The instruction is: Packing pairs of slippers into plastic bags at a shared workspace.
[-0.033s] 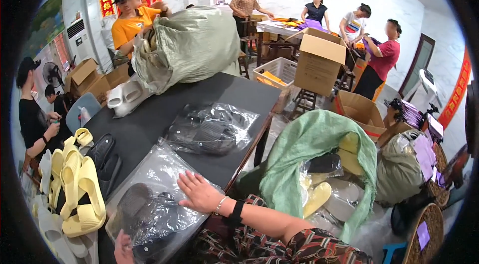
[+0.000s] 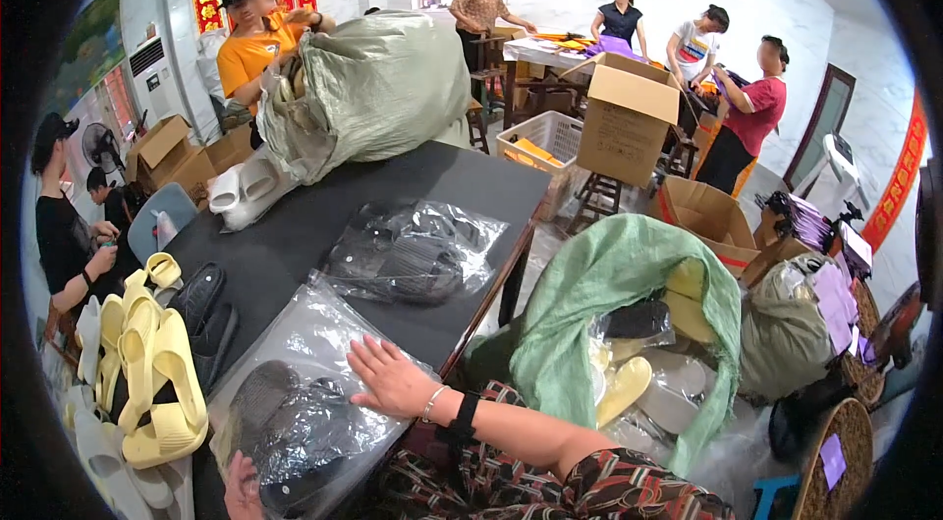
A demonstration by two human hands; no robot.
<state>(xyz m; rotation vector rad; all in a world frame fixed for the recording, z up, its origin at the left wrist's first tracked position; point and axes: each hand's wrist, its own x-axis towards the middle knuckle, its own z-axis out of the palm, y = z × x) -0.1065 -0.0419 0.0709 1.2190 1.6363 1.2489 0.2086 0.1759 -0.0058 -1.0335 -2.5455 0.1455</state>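
A clear plastic bag (image 2: 344, 343) holding a pair of black slippers (image 2: 285, 427) lies at the near edge of the dark table. My right hand (image 2: 388, 378) rests flat on the bag's right part, fingers stretched out and palm down. At the bag's near left edge is my left hand (image 2: 242, 489), partly cut off by the frame; its visible fingers are extended against the plastic, seemingly holding nothing. Farther back lies another bagged pair of black slippers (image 2: 413, 255). Yellow slippers (image 2: 162, 373) stand in a row at the table's left, beside loose black slippers (image 2: 208, 319).
Right of the table stands an open green sack (image 2: 629, 245) of bagged slippers. A big grey-green sack (image 2: 393, 88) sits on the table's far end, handled by a person in orange (image 2: 246, 58). Cartons (image 2: 629, 122) and a white crate (image 2: 550, 137) stand beyond; several people work behind.
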